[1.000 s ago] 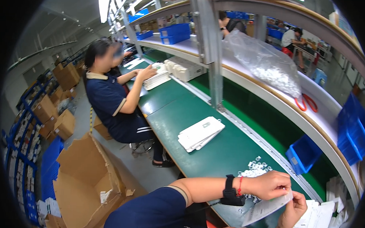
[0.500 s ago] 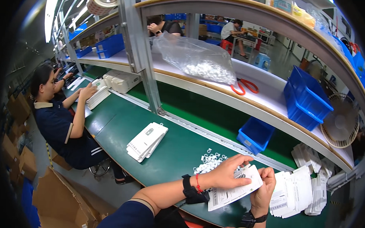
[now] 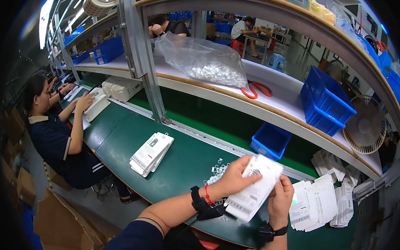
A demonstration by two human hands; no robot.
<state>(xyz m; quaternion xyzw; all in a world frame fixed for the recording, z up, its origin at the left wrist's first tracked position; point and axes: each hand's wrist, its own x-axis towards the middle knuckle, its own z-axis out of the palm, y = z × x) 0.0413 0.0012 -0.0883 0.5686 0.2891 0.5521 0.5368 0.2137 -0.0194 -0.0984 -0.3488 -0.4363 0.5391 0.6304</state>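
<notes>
My left hand [image 3: 236, 177] is closed on a flat white printed package [image 3: 256, 188], with its thumb across the front and the fingers behind. My right hand [image 3: 280, 199] pinches the package's right edge with curled fingers. Partly covered by my left hand and the package, a pile of small white plastic hooks [image 3: 218, 170] lies on the green table. To the left rests a stack of similar white packages [image 3: 149, 155], the top one carrying a small hook at its upper end. Right of my hands, more white packages [image 3: 314, 203] lie fanned out in overlapping rows.
Beyond the hands a blue bin [image 3: 271, 140] stands under the shelf [image 3: 201, 90]. The shelf bears a clear bag of white pieces [image 3: 217, 72], red-handled scissors [image 3: 256, 89], stacked blue bins [image 3: 327, 101] and a fan [image 3: 365, 126]. At left a co-worker [image 3: 48, 128] handles packages.
The package in my hands has risen and turned more upright, with its top edge now farther from me. My right hand has shifted down along its edge. The whole view has moved slightly.
</notes>
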